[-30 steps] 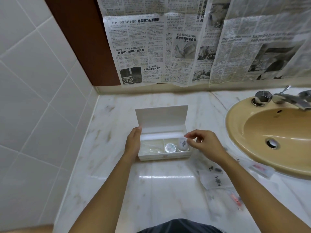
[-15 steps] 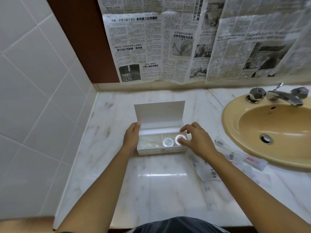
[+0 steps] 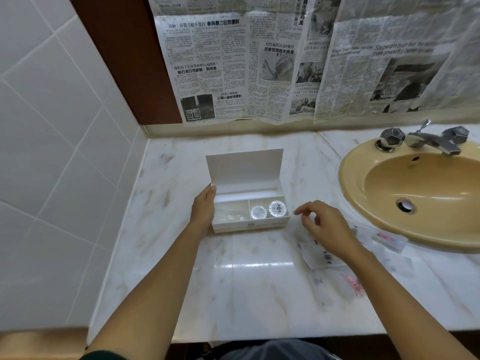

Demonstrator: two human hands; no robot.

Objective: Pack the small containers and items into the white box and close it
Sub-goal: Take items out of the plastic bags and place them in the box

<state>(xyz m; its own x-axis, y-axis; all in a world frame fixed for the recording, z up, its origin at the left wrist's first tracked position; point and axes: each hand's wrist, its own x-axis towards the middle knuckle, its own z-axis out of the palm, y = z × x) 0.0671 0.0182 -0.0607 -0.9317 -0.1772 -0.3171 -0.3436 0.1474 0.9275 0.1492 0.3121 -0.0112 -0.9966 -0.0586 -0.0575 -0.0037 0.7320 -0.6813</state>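
The white box (image 3: 249, 226) sits on the marble counter with its lid (image 3: 244, 167) standing open at the back. Two small round containers (image 3: 259, 212) (image 3: 278, 209) lie side by side in its right compartment. A clear wrapped item (image 3: 231, 213) fills the left compartment. My left hand (image 3: 204, 206) rests flat against the box's left end. My right hand (image 3: 323, 226) hovers just right of the box with loosely bent fingers and holds nothing. Beneath and beside it lie clear packets (image 3: 320, 255), one with a pink item (image 3: 354, 281).
A beige sink (image 3: 415, 190) with a metal tap (image 3: 428, 141) takes up the right side; another packet (image 3: 389, 241) lies at its rim. Newspaper (image 3: 285, 61) covers the back wall. White tiles (image 3: 52, 152) close off the left. The counter's front edge is near my body.
My right hand set the second round container into the box's right compartment, let it go and drew back to the right. My left hand stayed on the box's left end.
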